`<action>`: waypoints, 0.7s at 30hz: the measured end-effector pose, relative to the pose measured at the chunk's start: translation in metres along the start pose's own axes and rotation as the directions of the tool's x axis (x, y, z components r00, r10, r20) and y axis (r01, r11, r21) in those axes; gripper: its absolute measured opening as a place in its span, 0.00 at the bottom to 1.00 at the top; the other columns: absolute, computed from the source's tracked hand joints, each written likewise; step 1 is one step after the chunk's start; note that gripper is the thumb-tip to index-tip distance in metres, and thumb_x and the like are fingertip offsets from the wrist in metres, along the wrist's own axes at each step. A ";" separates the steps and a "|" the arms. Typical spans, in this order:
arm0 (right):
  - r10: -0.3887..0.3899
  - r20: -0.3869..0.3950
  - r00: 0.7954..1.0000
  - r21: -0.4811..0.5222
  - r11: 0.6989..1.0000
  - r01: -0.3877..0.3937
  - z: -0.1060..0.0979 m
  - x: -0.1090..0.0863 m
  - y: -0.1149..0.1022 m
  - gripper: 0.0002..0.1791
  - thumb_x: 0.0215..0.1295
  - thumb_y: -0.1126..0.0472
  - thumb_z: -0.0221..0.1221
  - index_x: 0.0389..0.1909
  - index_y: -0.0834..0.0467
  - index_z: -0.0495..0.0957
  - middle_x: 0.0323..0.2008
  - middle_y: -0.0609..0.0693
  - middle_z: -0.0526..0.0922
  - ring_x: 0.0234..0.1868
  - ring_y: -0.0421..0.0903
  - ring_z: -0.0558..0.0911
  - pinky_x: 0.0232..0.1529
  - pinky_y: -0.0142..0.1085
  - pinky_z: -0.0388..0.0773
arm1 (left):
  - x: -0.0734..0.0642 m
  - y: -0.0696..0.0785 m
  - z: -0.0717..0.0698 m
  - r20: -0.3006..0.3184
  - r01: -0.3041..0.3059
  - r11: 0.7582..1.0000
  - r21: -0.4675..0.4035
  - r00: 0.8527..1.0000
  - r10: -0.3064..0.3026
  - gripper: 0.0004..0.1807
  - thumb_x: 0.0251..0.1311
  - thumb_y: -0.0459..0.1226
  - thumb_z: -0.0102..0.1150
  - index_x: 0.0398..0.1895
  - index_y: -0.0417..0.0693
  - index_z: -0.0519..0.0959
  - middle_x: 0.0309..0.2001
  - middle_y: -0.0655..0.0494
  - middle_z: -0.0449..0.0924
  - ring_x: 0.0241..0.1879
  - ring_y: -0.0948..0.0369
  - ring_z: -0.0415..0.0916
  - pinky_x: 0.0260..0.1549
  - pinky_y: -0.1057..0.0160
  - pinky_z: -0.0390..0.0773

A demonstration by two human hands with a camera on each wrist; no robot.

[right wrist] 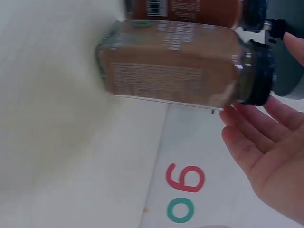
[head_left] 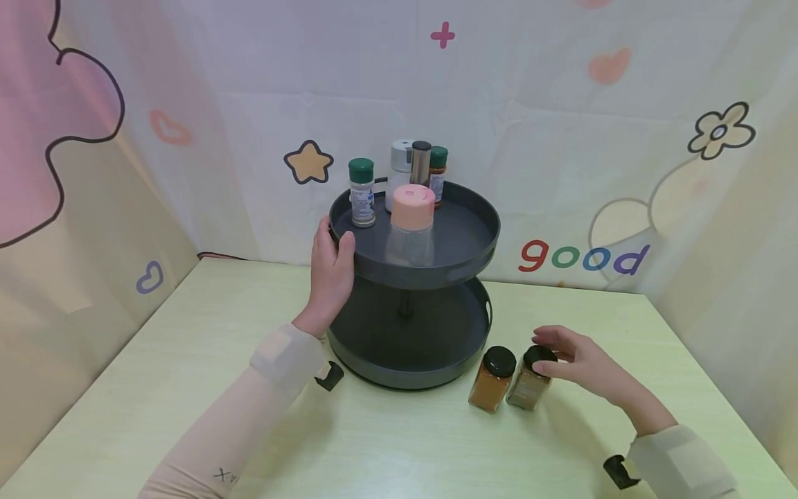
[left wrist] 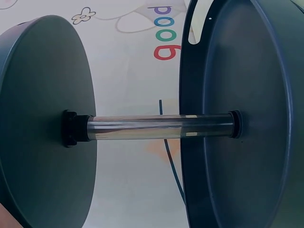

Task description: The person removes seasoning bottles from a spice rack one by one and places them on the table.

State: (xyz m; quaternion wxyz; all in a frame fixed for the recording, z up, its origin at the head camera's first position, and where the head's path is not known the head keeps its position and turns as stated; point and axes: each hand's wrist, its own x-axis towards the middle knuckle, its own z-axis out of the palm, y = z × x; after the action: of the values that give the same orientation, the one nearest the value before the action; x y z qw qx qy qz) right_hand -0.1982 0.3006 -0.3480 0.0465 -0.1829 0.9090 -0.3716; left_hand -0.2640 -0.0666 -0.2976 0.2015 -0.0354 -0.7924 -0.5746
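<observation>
A dark grey two-tier turntable tray [head_left: 424, 277] stands on the table. My left hand [head_left: 330, 274] grips the left rim of its upper tier; in the left wrist view only a bit of that hand shows at the lower left corner. Two square glass spice jars with black lids stand right of the tray: one orange-brown jar [head_left: 489, 388] and one greyish-brown jar [head_left: 526, 388]. My right hand [head_left: 576, 360] is around the lid of the greyish-brown jar [right wrist: 171, 66], fingers behind and thumb in front. In the right wrist view the thumb stands apart from the lid and the fingers look loose.
On the upper tier stand a green-capped shaker [head_left: 362, 197], a pink-lidded clear jar [head_left: 413, 211], a white-capped bottle [head_left: 400, 156], a dark-capped silver container [head_left: 420, 163] and another green-capped bottle [head_left: 438, 173]. A metal post [left wrist: 142, 127] joins the tiers. A printed cloth [head_left: 374, 69] hangs behind.
</observation>
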 end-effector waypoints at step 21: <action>-0.181 -0.192 0.965 -0.029 0.983 0.179 -0.020 0.011 -0.070 0.25 0.57 0.60 0.56 0.56 0.60 0.66 0.52 0.57 0.74 0.48 0.22 0.70 0.48 0.13 0.62 | 0.000 0.000 0.000 0.004 -0.009 1.000 -0.008 1.000 0.009 0.34 0.63 0.48 0.35 0.68 0.44 0.42 0.69 0.52 0.43 0.67 0.56 0.45 0.63 0.54 0.52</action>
State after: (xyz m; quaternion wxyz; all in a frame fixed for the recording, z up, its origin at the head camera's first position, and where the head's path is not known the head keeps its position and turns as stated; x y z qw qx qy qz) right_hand -0.1918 0.2633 -0.2846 -0.0771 -0.2278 0.8909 -0.3853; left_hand -0.2639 -0.0668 -0.2972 0.2023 -0.0408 -0.7903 -0.5769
